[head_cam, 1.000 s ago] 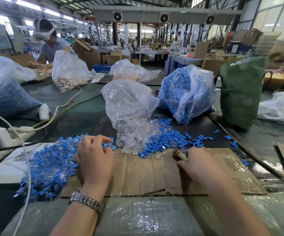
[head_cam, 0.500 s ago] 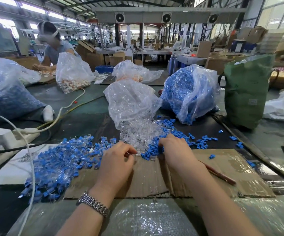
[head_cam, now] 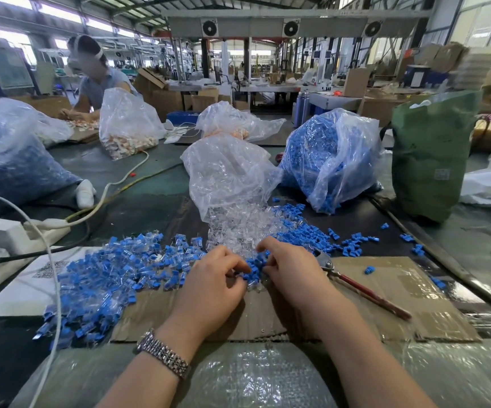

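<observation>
Fingers (head_cam: 230, 259) on small blue plastic caps (head_cam: 253, 271)

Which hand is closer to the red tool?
Right. The right hand is just left of the red tool, right beside its metal end. The left hand is farther left, beyond the right one. Both pinch a blue piece.

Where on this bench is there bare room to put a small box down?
Freest: the cardboard right of the red-handled tool, bar one stray blue piece. Also the dark tabletop between the power strip and the clear bag. Crowded: the blue pile beside the left hand, the clear parts and blue pieces ahead of the right hand.
</observation>
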The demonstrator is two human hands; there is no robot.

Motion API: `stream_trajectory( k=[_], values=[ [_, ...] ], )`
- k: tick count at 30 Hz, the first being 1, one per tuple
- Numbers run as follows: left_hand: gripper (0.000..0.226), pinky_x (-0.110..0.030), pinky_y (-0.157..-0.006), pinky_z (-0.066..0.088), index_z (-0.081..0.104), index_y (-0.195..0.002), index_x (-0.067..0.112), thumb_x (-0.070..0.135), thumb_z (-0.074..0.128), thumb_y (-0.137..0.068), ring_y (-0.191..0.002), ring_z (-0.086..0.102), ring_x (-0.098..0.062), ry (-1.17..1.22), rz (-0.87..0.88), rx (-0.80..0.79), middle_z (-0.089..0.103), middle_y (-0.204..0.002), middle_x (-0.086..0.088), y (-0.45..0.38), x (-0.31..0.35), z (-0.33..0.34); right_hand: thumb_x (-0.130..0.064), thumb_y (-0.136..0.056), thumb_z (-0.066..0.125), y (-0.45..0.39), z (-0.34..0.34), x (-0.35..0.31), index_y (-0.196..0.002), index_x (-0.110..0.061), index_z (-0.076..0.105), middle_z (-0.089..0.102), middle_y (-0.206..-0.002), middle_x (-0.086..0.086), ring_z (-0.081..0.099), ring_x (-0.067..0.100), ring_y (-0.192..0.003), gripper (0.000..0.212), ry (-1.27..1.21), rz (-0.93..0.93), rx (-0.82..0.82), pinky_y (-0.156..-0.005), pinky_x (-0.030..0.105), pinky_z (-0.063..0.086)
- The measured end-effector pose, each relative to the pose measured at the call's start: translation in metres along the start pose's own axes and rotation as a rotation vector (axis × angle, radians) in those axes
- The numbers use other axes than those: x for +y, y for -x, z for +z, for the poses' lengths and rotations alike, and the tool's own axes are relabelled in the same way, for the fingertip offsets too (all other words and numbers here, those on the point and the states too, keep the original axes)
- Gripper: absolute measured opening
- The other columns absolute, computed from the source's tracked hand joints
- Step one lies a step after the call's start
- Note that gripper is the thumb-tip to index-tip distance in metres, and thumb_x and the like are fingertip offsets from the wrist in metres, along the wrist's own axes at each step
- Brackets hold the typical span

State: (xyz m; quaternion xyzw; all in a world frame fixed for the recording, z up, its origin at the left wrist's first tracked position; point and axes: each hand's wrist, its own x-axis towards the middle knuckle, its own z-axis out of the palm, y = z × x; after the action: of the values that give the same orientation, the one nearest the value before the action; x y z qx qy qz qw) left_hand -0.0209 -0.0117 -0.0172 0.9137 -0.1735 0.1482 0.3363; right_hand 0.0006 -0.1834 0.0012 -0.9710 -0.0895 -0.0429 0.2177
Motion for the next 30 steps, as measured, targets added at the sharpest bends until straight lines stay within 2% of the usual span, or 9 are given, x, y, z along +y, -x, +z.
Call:
stream_trajectory(
  k=[2, 7, 10, 13, 15, 18, 21, 24, 30],
  values=[
    [0.009, -0.037, -0.088, 0.05, 0.07, -0.093, 0.028, 0.022, 0.072, -0.087, -0.086, 0.056, -0.005, -0.009, 0.041, -0.037, 0.055, -0.09, 0.015, 0.002, 0.002, 0.001, -0.018, -0.092, 0.067, 0.0, -0.001, 0.004, -0.122, -0.027, 0.054, 0.066, -0.111, 0.0, 0.061, 0.023, -0.104, 0.033, -0.015, 0.002, -0.003, -0.09, 0.036, 0.048],
    [0.012, -0.033, -0.095, 0.044, 0.065, -0.095, 0.032, 0.039, 0.072, -0.087, -0.088, 0.053, -0.006, -0.129, 0.062, -0.061, 0.053, -0.091, 0.016, 0.002, 0.002, 0.004, -0.028, -0.095, 0.067, -0.002, -0.002, 0.007, -0.107, -0.021, 0.064, 0.054, -0.11, -0.001, 0.056, 0.021, -0.104, 0.014, 0.049, -0.004, -0.015, -0.091, 0.037, 0.047],
    [0.012, -0.03, -0.094, 0.044, 0.064, -0.096, 0.034, 0.042, 0.07, -0.09, -0.092, 0.052, -0.004, -0.165, 0.034, -0.074, 0.054, -0.094, 0.018, 0.001, 0.001, 0.005, -0.029, -0.098, 0.062, 0.001, -0.002, 0.005, -0.105, -0.021, 0.063, 0.058, -0.108, -0.001, 0.057, 0.021, -0.102, 0.01, 0.079, -0.021, -0.005, -0.089, 0.037, 0.047],
    [0.007, -0.026, -0.093, 0.046, 0.065, -0.096, 0.035, 0.04, 0.069, -0.092, -0.094, 0.054, 0.0, -0.16, 0.019, -0.088, 0.058, -0.095, 0.02, 0.002, 0.001, 0.004, -0.027, -0.1, 0.058, 0.004, -0.005, 0.007, -0.103, -0.021, 0.06, 0.068, -0.099, -0.001, 0.062, 0.021, -0.093, 0.007, -0.043, -0.018, 0.107, -0.084, 0.036, 0.05],
    [0.004, -0.017, -0.083, 0.048, 0.067, -0.097, 0.033, 0.032, 0.069, -0.094, -0.087, 0.058, 0.005, -0.05, -0.032, -0.073, 0.063, -0.092, 0.02, 0.001, 0.001, 0.001, -0.026, -0.098, 0.064, 0.005, -0.008, 0.01, -0.099, -0.024, 0.064, 0.07, -0.09, -0.007, 0.064, 0.011, -0.085, 0.002, -0.231, -0.007, 0.151, -0.08, 0.028, 0.053],
    [0.011, -0.008, -0.066, 0.049, 0.07, -0.095, 0.032, 0.021, 0.07, -0.094, -0.076, 0.065, 0.008, 0.239, -0.187, -0.017, 0.072, -0.081, 0.016, 0.0, 0.0, -0.006, -0.021, -0.092, 0.073, 0.005, -0.011, 0.012, -0.097, -0.026, 0.074, 0.071, -0.078, -0.012, 0.066, -0.001, -0.077, 0.006, -0.518, -0.013, 0.138, -0.075, 0.015, 0.052],
    [0.017, -0.008, -0.064, 0.051, 0.073, -0.101, 0.031, 0.016, 0.07, -0.094, -0.079, 0.071, 0.003, 0.485, -0.316, -0.035, 0.076, -0.087, 0.017, -0.002, -0.002, -0.012, -0.013, -0.092, 0.072, 0.004, -0.011, 0.01, -0.097, -0.023, 0.078, 0.074, -0.079, -0.011, 0.068, 0.002, -0.078, 0.013, -0.677, -0.093, 0.126, -0.078, 0.017, 0.052],
    [0.016, -0.014, -0.061, 0.053, 0.077, -0.104, 0.02, 0.011, 0.07, -0.093, -0.076, 0.075, -0.01, 0.749, -0.431, -0.053, 0.079, -0.088, -0.001, -0.003, 0.001, -0.014, -0.012, -0.09, 0.074, 0.005, -0.011, 0.007, -0.092, -0.025, 0.078, 0.076, -0.084, -0.006, 0.071, 0.012, -0.083, 0.014, -0.712, -0.148, 0.145, -0.084, 0.026, 0.057],
    [0.019, -0.025, -0.072, 0.062, 0.081, -0.097, 0.012, 0.011, 0.073, -0.08, -0.094, 0.076, -0.025, 1.056, -0.461, -0.088, 0.078, -0.099, -0.015, -0.002, 0.006, -0.017, -0.012, -0.09, 0.075, 0.01, -0.01, 0.002, -0.092, -0.021, 0.076, 0.075, -0.083, -0.006, 0.07, 0.009, -0.081, 0.01, -0.709, -0.191, 0.135, -0.083, 0.029, 0.058]
  ],
)
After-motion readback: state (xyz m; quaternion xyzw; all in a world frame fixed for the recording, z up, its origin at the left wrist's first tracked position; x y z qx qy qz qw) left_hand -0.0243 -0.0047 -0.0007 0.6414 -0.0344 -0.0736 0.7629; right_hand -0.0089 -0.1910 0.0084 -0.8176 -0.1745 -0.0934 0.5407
